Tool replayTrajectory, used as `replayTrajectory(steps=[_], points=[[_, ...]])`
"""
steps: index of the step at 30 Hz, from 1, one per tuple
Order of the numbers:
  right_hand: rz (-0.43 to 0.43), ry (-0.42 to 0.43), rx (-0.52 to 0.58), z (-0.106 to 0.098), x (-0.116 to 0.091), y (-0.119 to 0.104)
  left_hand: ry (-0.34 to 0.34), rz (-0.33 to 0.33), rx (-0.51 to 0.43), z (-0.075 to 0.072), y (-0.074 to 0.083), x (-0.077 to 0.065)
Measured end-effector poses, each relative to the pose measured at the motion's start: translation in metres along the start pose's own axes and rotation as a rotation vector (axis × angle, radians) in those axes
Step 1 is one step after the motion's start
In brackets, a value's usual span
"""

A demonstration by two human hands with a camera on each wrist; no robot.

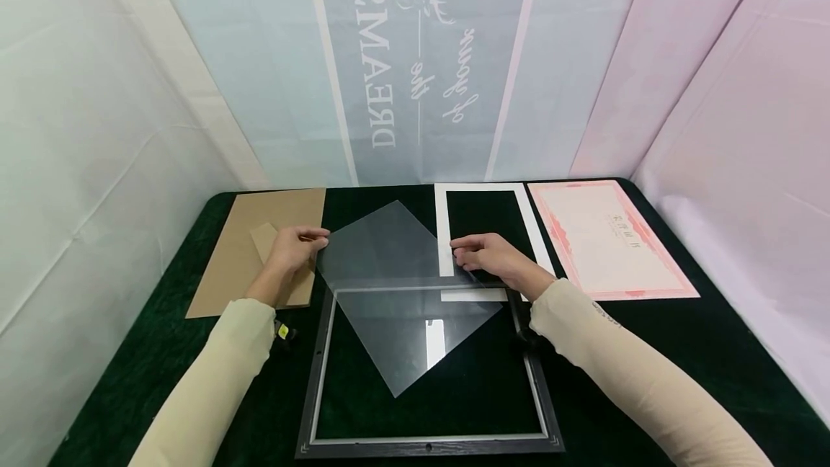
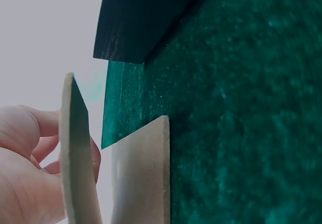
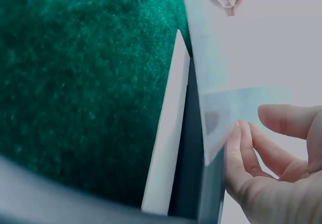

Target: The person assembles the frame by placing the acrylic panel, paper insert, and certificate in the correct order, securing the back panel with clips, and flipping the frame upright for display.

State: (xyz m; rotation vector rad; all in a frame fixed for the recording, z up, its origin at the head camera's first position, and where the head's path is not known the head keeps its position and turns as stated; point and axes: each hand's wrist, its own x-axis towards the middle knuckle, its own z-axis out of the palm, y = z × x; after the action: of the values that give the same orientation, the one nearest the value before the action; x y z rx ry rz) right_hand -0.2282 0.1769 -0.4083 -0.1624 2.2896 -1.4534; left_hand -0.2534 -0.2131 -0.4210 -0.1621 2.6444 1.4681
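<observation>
A clear sheet is held tilted, one corner toward the person, over the black picture frame. My left hand pinches its left edge, fingertips right at the border. On the opposite edge my right hand holds the sheet between thumb and fingers; in the right wrist view the fingertips meet the sheet near a corner. The frame lies flat, its far side seen through the sheet. In the left wrist view, the brown board's stand flap partly hides my left hand.
To the left lies a brown backing board with its flap. A white mat border lies behind the frame, partly under my right hand. Right of it is a pink-edged paper. Dark green cloth covers the table; curtains stand around it.
</observation>
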Motion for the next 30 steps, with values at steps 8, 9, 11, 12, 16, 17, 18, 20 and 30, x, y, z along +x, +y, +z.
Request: replayTrajectory(steps=[8,9,11,12,16,17,18,20,30], points=[[-0.067,0.03,-0.127,-0.013,-0.026,0.005,0.033,0.046,0.143,0.001,0.007,-0.005],[-0.083,0.033,-0.158,-0.014,-0.031,0.007,0.037,0.05,0.157,0.001,0.008,-0.005],[-0.116,0.032,-0.222,-0.017,-0.04,0.011,0.045,0.059,0.178,0.001,0.01,-0.005],[-0.136,0.029,-0.256,-0.017,-0.045,0.013,0.048,0.063,0.184,0.001,0.01,-0.005],[-0.182,0.003,-0.345,-0.015,-0.061,0.017,0.052,0.06,0.187,0.0,0.011,-0.007],[-0.187,0.001,-0.357,-0.013,-0.064,0.017,0.05,0.058,0.189,0.0,0.011,-0.007],[-0.192,0.001,-0.367,-0.012,-0.067,0.017,0.048,0.053,0.189,0.0,0.011,-0.007],[-0.19,0.005,-0.375,-0.009,-0.071,0.017,0.044,0.04,0.186,0.0,0.011,-0.007],[-0.153,0.023,-0.273,-0.004,-0.07,0.021,0.045,0.01,0.181,0.003,0.013,-0.008]])
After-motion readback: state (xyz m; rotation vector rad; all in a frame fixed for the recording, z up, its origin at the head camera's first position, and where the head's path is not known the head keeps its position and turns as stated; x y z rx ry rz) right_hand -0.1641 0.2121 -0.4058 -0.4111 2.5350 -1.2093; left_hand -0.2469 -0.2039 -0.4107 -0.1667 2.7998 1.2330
